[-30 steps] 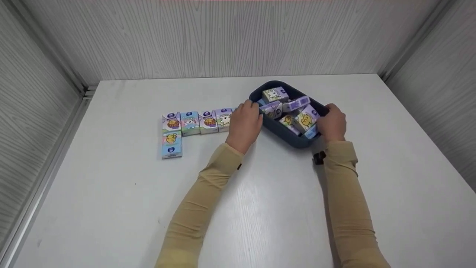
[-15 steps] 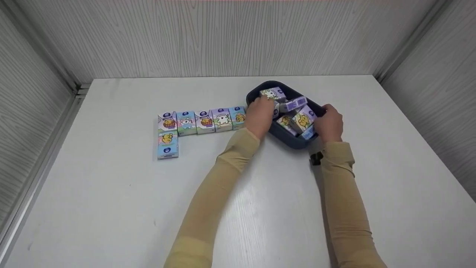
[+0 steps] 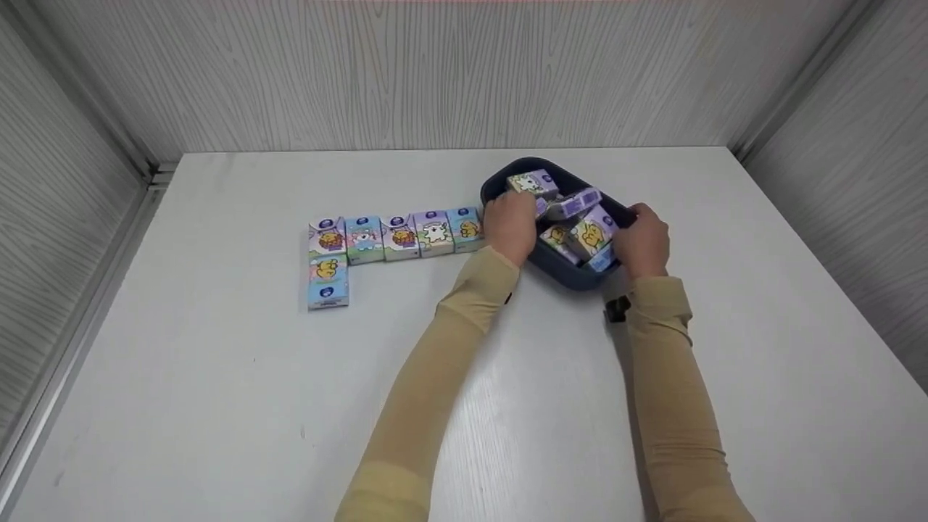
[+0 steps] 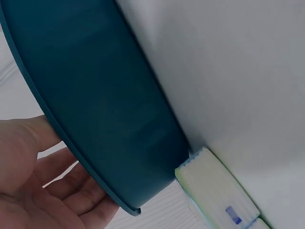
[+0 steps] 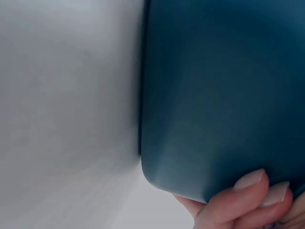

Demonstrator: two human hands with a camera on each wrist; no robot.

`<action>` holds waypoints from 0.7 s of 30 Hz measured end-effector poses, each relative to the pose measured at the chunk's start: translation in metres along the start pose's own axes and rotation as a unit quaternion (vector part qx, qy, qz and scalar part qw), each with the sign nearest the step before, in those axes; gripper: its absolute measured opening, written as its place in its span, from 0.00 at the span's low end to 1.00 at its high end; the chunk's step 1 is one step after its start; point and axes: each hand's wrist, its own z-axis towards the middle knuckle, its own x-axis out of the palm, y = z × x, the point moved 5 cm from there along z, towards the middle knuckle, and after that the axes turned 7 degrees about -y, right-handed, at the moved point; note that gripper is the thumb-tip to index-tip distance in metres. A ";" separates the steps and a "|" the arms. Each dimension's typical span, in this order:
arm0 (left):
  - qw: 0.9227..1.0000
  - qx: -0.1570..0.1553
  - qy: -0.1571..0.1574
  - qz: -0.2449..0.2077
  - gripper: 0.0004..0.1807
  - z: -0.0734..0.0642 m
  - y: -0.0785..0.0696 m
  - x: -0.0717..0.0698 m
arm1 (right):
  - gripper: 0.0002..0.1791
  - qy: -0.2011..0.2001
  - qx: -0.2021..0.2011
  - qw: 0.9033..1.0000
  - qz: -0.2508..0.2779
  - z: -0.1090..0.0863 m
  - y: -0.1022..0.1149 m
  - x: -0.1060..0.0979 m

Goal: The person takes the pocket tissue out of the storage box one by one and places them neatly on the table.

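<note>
A dark blue plastic basket (image 3: 562,272) stands on the table, filled with several small cartoon-printed packs, like pocket tissues; one purple-and-white pack (image 3: 533,183) lies at its far end. My left hand (image 3: 510,226) reaches over the basket's left rim among the packs. Its thumb and fingers pass behind the rim in the left wrist view, and I cannot tell whether they pinch a pack. My right hand (image 3: 642,241) grips the right rim, with curled fingers (image 5: 238,198) against the outer wall. A row of packs (image 3: 401,238) lies left of the basket, one more pack (image 3: 328,281) below its left end.
A white table (image 3: 217,406) carries everything. Grey wood-grain panels (image 3: 464,80) enclose it at the back and both sides. The row's right-end pack (image 3: 465,229) lies close beside the basket's left wall. A small black object (image 3: 616,309) shows at the right wrist.
My left hand has gone from the rim onto the packs inside, then shifted slightly down and right, uncovering the row's right-end pack. The right hand keeps its hold on the basket.
</note>
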 end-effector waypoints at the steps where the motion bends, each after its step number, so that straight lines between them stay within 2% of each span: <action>1: 1.000 0.002 -0.007 -0.003 0.10 0.000 -0.001 -0.001 | 0.27 -0.002 -0.001 1.000 -0.002 0.000 0.000 0.000; 6: 0.999 0.013 -0.032 -0.020 0.09 -0.001 0.000 -0.002 | 0.26 -0.010 -0.008 1.000 -0.007 -0.001 0.001 -0.001; 11: 0.999 0.013 -0.030 -0.041 0.09 -0.002 0.002 0.000 | 0.26 -0.008 -0.009 1.000 -0.006 -0.001 0.001 -0.001; 17: 0.997 0.010 -0.022 -0.068 0.15 -0.001 0.002 0.002 | 0.26 -0.008 -0.008 1.000 -0.006 -0.001 0.000 -0.002; 21: 0.996 0.019 -0.036 -0.079 0.19 -0.001 0.002 0.000 | 0.25 -0.009 -0.007 1.000 -0.001 -0.002 0.001 -0.002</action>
